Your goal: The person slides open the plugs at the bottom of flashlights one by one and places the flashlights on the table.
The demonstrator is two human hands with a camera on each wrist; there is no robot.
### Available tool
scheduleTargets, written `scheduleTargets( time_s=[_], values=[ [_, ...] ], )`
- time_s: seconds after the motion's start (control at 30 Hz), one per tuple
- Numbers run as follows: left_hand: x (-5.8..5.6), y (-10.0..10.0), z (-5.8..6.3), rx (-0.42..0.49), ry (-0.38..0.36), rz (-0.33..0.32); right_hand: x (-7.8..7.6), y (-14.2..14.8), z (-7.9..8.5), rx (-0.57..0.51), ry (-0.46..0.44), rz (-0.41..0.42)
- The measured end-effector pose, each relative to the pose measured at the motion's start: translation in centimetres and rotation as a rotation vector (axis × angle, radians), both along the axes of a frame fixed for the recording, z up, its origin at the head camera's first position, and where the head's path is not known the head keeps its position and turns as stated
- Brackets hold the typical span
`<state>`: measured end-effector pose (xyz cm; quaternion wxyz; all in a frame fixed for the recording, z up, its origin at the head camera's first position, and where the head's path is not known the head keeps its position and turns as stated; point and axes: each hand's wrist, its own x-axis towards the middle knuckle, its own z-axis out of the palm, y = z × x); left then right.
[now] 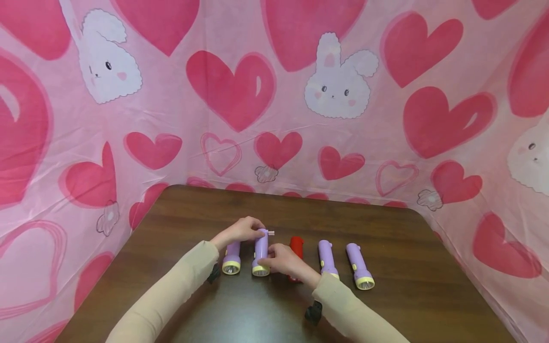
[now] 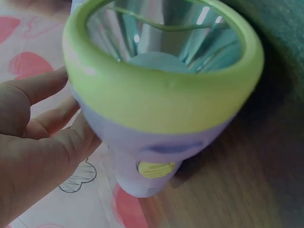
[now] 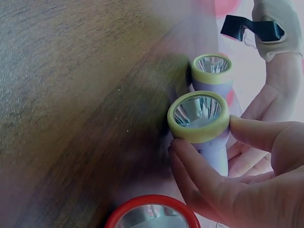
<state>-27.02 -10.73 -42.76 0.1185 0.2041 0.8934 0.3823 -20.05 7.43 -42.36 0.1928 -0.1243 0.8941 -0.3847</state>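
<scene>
Both hands are on a purple flashlight (image 1: 262, 250) with a yellow rim, second from the left in a row on the table. At its tail, my left hand (image 1: 243, 230) grips it, close to small metal prongs (image 1: 271, 233) that stick out sideways. My right hand (image 1: 285, 258) pinches the lamp end; in the right wrist view, thumb and fingers sit at the yellow rim (image 3: 199, 135). Another purple flashlight (image 1: 232, 255) lies below the left wrist and fills much of the left wrist view, its yellow switch (image 2: 156, 169) showing. Partly hidden behind the right hand is a red flashlight (image 1: 297, 245).
Two more purple flashlights, one (image 1: 327, 257) partly behind the right forearm and one (image 1: 360, 267) farther right, lie on the brown wooden table (image 1: 411, 247). A pink cloth (image 1: 240, 143) with hearts and rabbits hangs around the table's back and sides.
</scene>
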Motion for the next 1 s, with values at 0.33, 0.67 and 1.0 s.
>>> scheduleTargets(
  time_s=[0.33,0.67,1.0],
  values=[
    [-0.20,0.40,-0.34,-0.019,-0.004,0.016,-0.26,0.14,-0.18,0.010,0.012,0.015],
    [-0.29,0.65,-0.27,-0.041,0.010,0.014,-0.52,0.33,-0.20,0.026,0.007,0.045],
    [-0.62,0.92,-0.97,-0.054,0.063,0.002,-0.52,0.50,0.08,0.029,-0.008,0.076]
  ],
)
